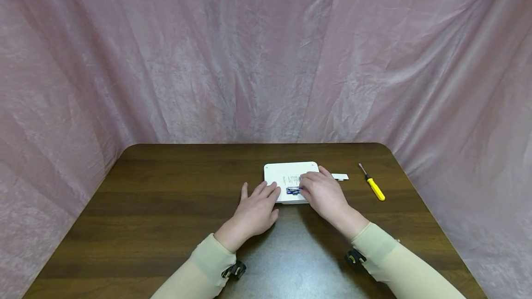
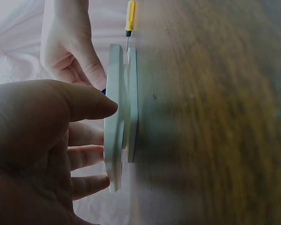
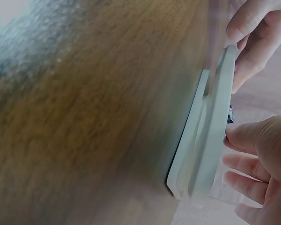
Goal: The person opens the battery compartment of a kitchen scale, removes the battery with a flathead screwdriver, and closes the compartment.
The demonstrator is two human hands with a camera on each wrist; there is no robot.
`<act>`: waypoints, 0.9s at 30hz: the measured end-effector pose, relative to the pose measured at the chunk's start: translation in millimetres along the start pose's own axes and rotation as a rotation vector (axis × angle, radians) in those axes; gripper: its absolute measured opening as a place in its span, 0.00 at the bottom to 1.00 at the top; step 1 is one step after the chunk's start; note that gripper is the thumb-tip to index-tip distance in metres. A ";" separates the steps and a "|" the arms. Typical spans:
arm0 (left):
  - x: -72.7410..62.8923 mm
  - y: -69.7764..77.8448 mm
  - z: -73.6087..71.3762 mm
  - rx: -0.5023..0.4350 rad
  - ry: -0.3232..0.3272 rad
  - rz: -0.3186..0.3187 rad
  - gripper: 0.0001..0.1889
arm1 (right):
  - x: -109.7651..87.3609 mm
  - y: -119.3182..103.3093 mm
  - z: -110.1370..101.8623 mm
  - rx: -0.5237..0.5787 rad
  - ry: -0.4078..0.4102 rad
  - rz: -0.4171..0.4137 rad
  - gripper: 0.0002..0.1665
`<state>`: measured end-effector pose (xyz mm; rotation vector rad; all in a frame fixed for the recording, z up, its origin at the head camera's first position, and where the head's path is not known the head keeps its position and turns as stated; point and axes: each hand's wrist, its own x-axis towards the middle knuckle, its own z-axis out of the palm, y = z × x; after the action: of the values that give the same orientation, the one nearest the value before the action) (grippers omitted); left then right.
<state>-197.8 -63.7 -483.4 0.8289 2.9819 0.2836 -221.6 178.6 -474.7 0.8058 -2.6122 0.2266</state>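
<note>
A flat white device point(image 1: 291, 168) with printed text on its upper face lies on the table, near the middle. Its side views show a thicker slab over a thinner plate point(image 2: 133, 117). Blue-and-silver batteries point(image 1: 293, 190) sit in a slot near its front edge. With thumb and fingertips, my right hand point(image 1: 324, 193) pinches at a battery in the slot, and its fingers hide part of it. My left hand point(image 1: 254, 209) rests its spread fingertips on the device's left side, with the thumb near the front edge.
Just right of the device lies a small white cover piece point(image 1: 341, 176). Farther right is a screwdriver point(image 1: 375, 189) with a yellow handle, its shaft toward the back. The brown wooden table point(image 1: 166, 206) ends at a pink curtain point(image 1: 249, 59) behind and at the sides.
</note>
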 end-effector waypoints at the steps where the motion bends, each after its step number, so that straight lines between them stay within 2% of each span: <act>1: 0.0 0.0 0.0 -0.001 -0.001 -0.001 0.34 | 0.4 -0.2 -0.1 0.001 0.000 0.001 0.09; 10: 0.0 0.5 -0.3 -0.004 0.000 -0.003 0.33 | 2.0 -1.2 -0.6 -0.007 0.002 -0.003 0.13; 17: 0.4 0.3 0.2 -0.001 0.004 -0.006 0.33 | -0.9 1.0 -1.3 0.008 0.043 -0.012 0.11; 27: -0.6 0.4 -0.6 -0.012 0.002 -0.002 0.33 | -10.6 7.6 -8.9 0.039 0.061 0.080 0.14</act>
<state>-197.1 -63.8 -482.7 0.8251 2.9796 0.3013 -215.0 192.5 -471.3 0.6965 -2.5922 0.3202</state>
